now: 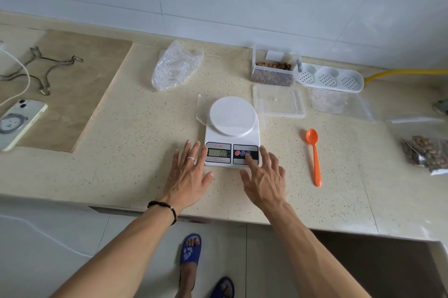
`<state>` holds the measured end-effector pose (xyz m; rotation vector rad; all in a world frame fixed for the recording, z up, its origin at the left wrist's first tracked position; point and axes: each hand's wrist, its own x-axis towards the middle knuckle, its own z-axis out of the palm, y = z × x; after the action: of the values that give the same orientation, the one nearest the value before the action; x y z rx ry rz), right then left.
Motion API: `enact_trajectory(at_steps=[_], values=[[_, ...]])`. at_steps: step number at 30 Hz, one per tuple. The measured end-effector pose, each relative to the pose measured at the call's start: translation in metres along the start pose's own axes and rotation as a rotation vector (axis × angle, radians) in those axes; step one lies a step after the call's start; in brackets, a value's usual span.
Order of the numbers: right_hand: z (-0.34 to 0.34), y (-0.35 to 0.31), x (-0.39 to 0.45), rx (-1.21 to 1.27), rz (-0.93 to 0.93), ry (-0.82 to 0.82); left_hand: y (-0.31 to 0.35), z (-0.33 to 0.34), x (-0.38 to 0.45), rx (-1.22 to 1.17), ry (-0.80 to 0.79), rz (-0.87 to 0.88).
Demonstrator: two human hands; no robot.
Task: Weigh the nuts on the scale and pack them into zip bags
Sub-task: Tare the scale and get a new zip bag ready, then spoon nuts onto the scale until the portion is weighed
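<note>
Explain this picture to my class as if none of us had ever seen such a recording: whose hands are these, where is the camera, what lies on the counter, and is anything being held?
There is no machine here. The single picture comes from a camera worn on a person's head, looking forward and down, so the two bare arms are the wearer's own.

On the counter stands a white kitchen scale with nothing on its round plate. The left hand lies flat beside the scale, its fingers straight. The right hand reaches one finger to the scale's buttons. Neither hand holds anything.

Behind the scale is a clear box of nuts, with its lid lying in front of it. To the right lie an orange spoon and, at the edge, a zip bag already filled with nuts. A crumpled plastic bag and a phone lie to the left.
</note>
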<state>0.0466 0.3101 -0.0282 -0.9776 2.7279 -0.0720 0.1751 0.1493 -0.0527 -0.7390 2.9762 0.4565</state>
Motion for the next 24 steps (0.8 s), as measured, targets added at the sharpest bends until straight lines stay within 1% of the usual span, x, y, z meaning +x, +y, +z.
enact_trajectory(at_steps=[5, 9, 12, 15, 19, 24], values=[[-0.007, 0.006, 0.000, 0.043, -0.032, 0.009, 0.007, -0.008, 0.003, -0.014, 0.051, 0.035], [-0.015, 0.019, -0.003, 0.207, 0.047, 0.091, 0.016, -0.022, 0.013, 0.008, 0.073, 0.076], [-0.023, 0.039, 0.001, 0.310, 0.149, 0.156, 0.026, -0.032, 0.030, 0.012, 0.103, 0.131], [-0.029, 0.061, 0.006, 0.355, 0.264, 0.212, 0.043, -0.037, 0.055, -0.009, 0.119, 0.194], [-0.036, 0.089, 0.016, 0.348, 0.424, 0.201, 0.062, -0.032, 0.091, -0.045, 0.038, 0.271], [-0.033, 0.111, 0.034, 0.366, 0.703, 0.169, 0.068, -0.033, 0.135, -0.032, -0.005, 0.367]])
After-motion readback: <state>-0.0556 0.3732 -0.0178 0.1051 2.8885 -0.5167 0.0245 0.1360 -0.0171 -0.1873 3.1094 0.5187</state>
